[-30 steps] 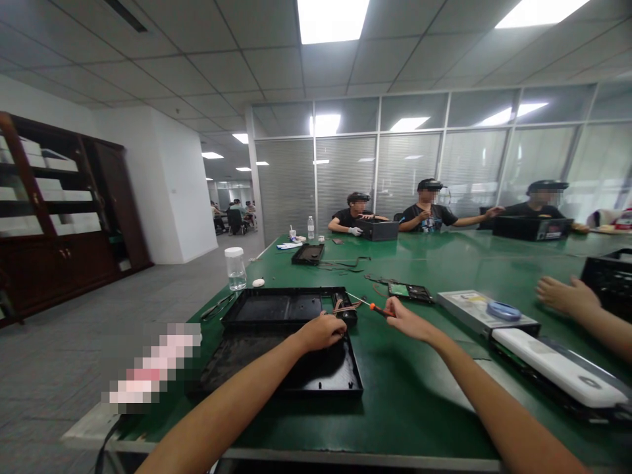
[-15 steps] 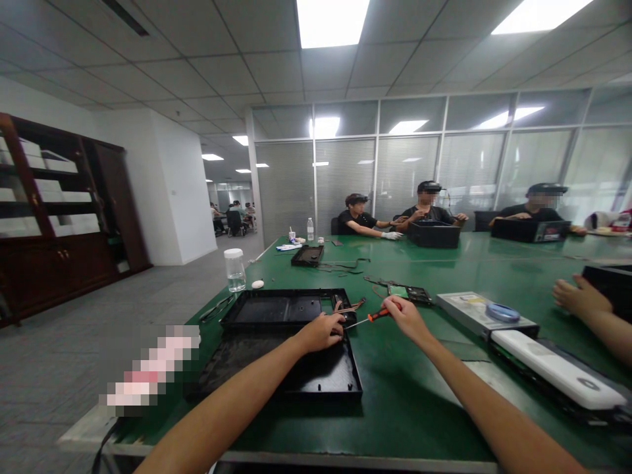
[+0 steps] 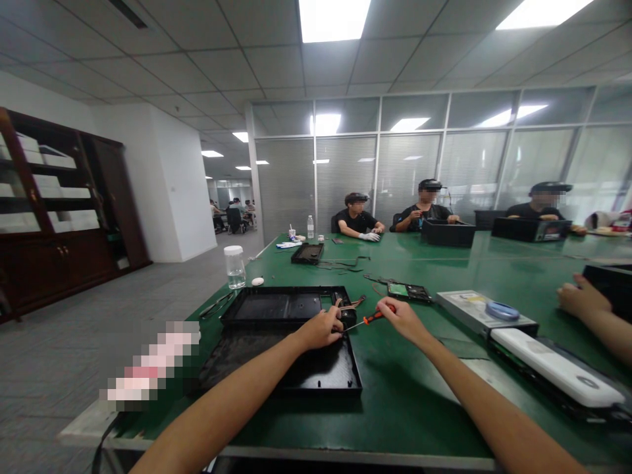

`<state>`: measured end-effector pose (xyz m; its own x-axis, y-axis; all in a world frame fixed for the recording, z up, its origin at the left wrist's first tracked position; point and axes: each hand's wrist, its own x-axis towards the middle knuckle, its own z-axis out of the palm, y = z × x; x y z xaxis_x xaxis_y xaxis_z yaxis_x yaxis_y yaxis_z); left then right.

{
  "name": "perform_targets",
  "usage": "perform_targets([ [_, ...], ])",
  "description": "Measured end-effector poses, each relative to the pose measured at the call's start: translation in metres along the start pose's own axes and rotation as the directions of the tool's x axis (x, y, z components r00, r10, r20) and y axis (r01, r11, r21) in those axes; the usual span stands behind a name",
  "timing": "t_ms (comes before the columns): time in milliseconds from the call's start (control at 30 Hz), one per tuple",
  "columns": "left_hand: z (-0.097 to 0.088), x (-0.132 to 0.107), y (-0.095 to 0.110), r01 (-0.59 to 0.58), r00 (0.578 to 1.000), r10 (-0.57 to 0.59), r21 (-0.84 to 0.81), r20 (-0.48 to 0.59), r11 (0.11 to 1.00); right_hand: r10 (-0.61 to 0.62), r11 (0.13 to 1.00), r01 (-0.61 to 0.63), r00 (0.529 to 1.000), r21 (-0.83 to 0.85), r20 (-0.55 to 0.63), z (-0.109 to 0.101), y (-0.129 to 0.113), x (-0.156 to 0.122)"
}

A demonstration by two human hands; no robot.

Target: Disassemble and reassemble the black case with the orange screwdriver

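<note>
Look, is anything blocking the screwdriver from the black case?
Only the left hand, which is close to the tip of the screwdriver, over the black case. Nothing else visible is in the way; whether the tip touches the case is too small to tell.

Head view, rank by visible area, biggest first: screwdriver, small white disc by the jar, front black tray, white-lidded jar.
1. Front black tray, partly behind an arm
2. White-lidded jar
3. Screwdriver, handle partly covered by the right hand
4. Small white disc

Nearness to the camera may flatter the tray.
</note>
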<state>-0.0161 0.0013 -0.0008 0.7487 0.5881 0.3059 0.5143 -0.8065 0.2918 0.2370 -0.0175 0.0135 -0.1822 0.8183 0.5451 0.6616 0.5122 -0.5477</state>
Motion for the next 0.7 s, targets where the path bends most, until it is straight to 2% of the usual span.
perform_targets([
  [100,0.000,0.000,0.001,0.017,1.000,-0.017,0.011,-0.012,1.000,-0.038,0.997,0.039,0.999,-0.062,0.021,-0.004,-0.008,0.000],
  [200,0.000,-0.001,0.001,0.027,0.999,-0.027,0.010,-0.024,1.000,-0.110,0.968,0.129,0.989,-0.214,0.097,-0.011,-0.025,0.002],
  [300,0.001,-0.001,0.000,0.027,0.999,-0.026,0.023,-0.043,0.999,-0.130,0.875,0.203,0.973,-0.440,0.191,-0.018,-0.056,0.008],
  [367,0.002,-0.001,-0.001,0.035,0.998,-0.034,0.030,-0.047,0.999,-0.130,0.811,0.250,0.958,-0.528,0.254,-0.020,-0.079,0.014],
  [533,0.002,-0.002,0.001,0.061,0.998,-0.059,0.051,-0.032,0.997,-0.092,0.826,0.303,0.904,-0.474,0.418,-0.015,-0.123,0.035],
  [600,0.002,-0.002,0.002,0.065,0.998,-0.064,0.071,-0.026,0.995,-0.032,0.794,0.267,0.915,-0.546,0.401,-0.008,-0.130,0.045],
  [700,0.002,-0.003,0.001,0.080,0.997,-0.078,0.098,-0.021,0.992,0.035,0.707,0.167,0.962,-0.687,0.270,0.002,-0.132,0.055],
])
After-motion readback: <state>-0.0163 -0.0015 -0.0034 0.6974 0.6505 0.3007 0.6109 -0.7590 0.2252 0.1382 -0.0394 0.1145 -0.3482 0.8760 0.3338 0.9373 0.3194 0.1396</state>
